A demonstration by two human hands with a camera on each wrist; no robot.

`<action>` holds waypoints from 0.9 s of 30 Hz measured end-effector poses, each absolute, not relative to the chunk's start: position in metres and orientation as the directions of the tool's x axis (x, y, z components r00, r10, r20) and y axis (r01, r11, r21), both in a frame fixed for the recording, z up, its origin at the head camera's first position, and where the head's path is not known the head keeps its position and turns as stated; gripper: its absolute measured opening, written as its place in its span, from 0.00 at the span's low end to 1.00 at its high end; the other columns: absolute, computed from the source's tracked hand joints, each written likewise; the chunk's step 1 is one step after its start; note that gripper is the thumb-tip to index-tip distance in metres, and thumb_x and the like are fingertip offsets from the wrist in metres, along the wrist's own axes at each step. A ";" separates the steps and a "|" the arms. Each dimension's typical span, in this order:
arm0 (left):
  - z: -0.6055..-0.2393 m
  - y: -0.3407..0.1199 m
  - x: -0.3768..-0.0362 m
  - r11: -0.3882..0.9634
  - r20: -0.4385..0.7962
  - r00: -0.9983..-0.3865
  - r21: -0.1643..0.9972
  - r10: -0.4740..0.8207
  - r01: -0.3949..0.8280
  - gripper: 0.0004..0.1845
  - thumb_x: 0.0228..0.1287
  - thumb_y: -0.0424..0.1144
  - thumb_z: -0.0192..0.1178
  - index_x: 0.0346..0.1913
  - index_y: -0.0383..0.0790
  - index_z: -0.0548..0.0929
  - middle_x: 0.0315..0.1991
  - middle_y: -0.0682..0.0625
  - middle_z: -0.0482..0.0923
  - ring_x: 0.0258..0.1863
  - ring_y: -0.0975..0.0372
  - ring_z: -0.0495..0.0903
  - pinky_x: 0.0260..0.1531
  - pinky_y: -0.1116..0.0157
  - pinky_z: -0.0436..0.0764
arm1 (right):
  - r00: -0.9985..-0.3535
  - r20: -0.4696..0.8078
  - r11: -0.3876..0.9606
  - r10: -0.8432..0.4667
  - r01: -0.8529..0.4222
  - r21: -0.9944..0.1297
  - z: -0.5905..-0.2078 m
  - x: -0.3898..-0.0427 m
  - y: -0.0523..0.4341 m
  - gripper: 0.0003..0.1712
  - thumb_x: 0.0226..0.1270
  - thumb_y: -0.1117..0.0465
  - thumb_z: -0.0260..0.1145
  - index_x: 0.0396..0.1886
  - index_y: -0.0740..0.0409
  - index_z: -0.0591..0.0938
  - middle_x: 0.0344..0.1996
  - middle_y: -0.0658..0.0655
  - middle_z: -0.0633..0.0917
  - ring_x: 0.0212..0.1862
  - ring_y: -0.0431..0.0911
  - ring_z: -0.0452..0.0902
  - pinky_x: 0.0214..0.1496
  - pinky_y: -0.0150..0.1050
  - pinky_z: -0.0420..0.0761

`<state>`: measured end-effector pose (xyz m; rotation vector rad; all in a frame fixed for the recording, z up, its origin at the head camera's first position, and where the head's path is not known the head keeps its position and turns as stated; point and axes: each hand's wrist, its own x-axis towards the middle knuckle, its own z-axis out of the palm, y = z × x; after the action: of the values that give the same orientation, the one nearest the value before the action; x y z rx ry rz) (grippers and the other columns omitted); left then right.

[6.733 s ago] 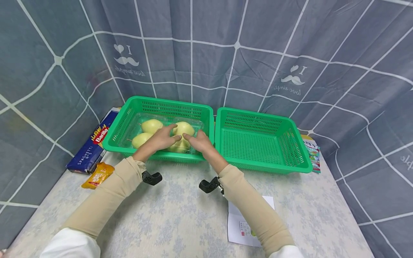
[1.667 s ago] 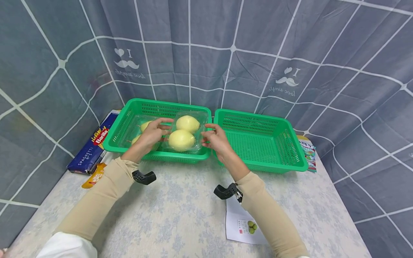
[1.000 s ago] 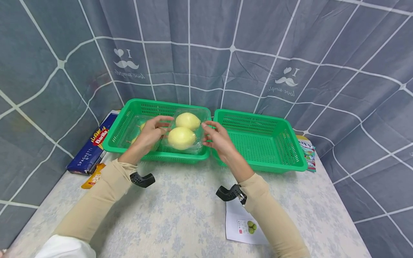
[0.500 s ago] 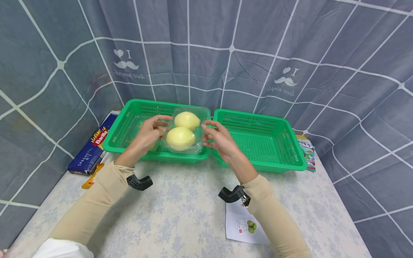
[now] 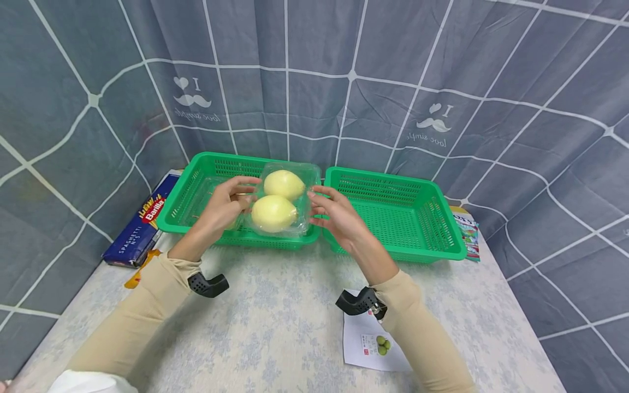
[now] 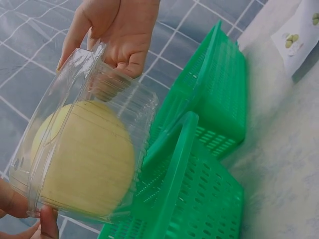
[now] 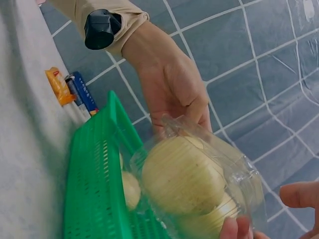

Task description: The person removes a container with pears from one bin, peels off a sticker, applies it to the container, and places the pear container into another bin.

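Clear plastic box held two pale yellow pears, lid closed, walls glossy and see-through, fruit smooth and unmarked. It was lifted above the right end of the left basket, between both hands. Left hand gripped its left side, fingers curled round the edge; right hand gripped the right side, fingertips pinching the rim. Another pear lay down in that basket. Right basket stood just beside it
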<state>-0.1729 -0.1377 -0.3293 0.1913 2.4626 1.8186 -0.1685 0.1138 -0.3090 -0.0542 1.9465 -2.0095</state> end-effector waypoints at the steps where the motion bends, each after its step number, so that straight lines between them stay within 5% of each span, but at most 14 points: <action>1: -0.329 -0.138 -0.172 0.292 0.019 -0.989 0.954 0.145 0.062 0.25 0.75 0.26 0.46 0.72 0.42 0.70 0.70 0.35 0.67 0.64 0.45 0.75 0.47 0.63 0.80 | -0.940 -0.209 -0.003 -0.271 0.218 -0.976 -0.309 -0.168 0.114 0.27 0.77 0.55 0.58 0.71 0.55 0.67 0.43 0.50 0.74 0.42 0.43 0.73 0.56 0.42 0.78; 8: -0.331 -0.139 -0.168 0.315 0.021 -0.989 0.947 0.146 0.066 0.25 0.76 0.27 0.48 0.72 0.42 0.70 0.70 0.36 0.68 0.64 0.45 0.75 0.51 0.58 0.82 | -0.936 -0.227 -0.007 -0.270 0.238 -0.971 -0.311 -0.165 0.116 0.25 0.78 0.55 0.58 0.71 0.54 0.69 0.48 0.50 0.74 0.45 0.44 0.73 0.59 0.44 0.77; 15: -0.330 -0.138 -0.162 0.303 0.033 -0.988 0.950 0.151 0.078 0.24 0.75 0.27 0.48 0.72 0.41 0.70 0.70 0.35 0.68 0.63 0.45 0.75 0.45 0.67 0.81 | -0.941 -0.234 0.000 -0.242 0.241 -0.970 -0.312 -0.162 0.115 0.25 0.78 0.54 0.58 0.70 0.54 0.69 0.64 0.54 0.71 0.48 0.44 0.71 0.58 0.43 0.77; 27: -0.328 -0.139 -0.155 0.288 0.068 -0.986 0.951 0.150 0.110 0.24 0.75 0.26 0.48 0.71 0.41 0.71 0.69 0.34 0.68 0.62 0.45 0.76 0.41 0.71 0.81 | -0.936 -0.220 0.001 -0.276 0.229 -0.973 -0.308 -0.158 0.118 0.26 0.78 0.55 0.57 0.71 0.55 0.69 0.64 0.53 0.71 0.49 0.44 0.72 0.61 0.45 0.77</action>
<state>-0.1550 -0.1388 -0.3279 0.2511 2.4937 1.8376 -0.1580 0.1176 -0.3081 -0.0488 1.9359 -1.9976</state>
